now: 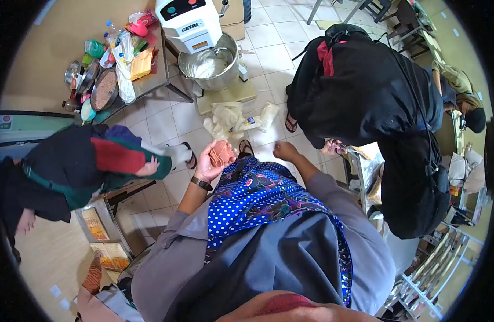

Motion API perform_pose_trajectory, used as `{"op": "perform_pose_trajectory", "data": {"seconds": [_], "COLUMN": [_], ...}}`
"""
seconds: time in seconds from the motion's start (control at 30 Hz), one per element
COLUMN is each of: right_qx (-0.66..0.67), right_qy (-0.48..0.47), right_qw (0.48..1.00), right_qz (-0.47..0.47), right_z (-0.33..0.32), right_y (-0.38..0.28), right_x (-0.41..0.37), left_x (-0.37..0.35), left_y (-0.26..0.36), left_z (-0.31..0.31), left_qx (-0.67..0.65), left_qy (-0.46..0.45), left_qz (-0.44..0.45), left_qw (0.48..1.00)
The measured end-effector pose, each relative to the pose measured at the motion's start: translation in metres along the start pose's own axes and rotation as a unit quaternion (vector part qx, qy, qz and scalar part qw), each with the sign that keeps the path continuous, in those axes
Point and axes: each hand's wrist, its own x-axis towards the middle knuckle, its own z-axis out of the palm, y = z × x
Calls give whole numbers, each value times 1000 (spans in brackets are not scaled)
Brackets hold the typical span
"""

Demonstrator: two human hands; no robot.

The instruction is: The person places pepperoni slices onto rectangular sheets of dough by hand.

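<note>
My left hand [208, 167], with a dark watch at its wrist, is closed around a small bundle of flat, reddish-pink folded pieces [222, 154]. It is held palm up in front of my blue dotted apron [252, 188]. Out to the other side, my right hand [283, 151] hangs curled into a fist over the tiled floor, with nothing showing in it. Crumpled translucent plastic bags [225, 119] lie on the floor ahead of both hands.
A white stand mixer [188, 24] with a steel bowl [210, 67] stands ahead. At left, a cluttered table [150, 78] bears a pan of brown crumbly food [104, 89]. People in dark clothing stand close on the left [64, 166] and right [365, 91]. Trays [94, 222] sit at lower left.
</note>
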Motion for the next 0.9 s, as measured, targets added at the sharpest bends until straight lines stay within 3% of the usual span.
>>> {"op": "perform_pose_trajectory", "data": {"seconds": [0.13,0.27,0.3,0.33,0.47,0.53,0.63,0.9], "right_qx": [9,24,80,138,298,302,355,413], "right_qy": [5,7,27,47,145,172,218,281], "right_qw": [998,999,996,986,936,932,893,853], "right_qz": [-65,-35,24,83,122,105,170,149], "right_z": [-39,-84,-90,-95,-135,-149,-178,-313], "right_y": [-49,-60,-58,-56,-58,-44,-56,-12], "right_x": [65,107,118,128,163,191,230,373], "left_x": [17,41,45,47,59,71,88,186], "left_y": [32,73,82,87,110,116,133,178], "left_z": [16,14,16,18,37,45,59,133], "left_qx": [19,27,25,24,-6,-20,1,58], "left_qy": [32,-14,-24,-26,2,-20,-44,-40], "left_qz": [50,57,68,69,76,60,49,45], "left_qw": [998,998,997,997,997,998,998,997]}}
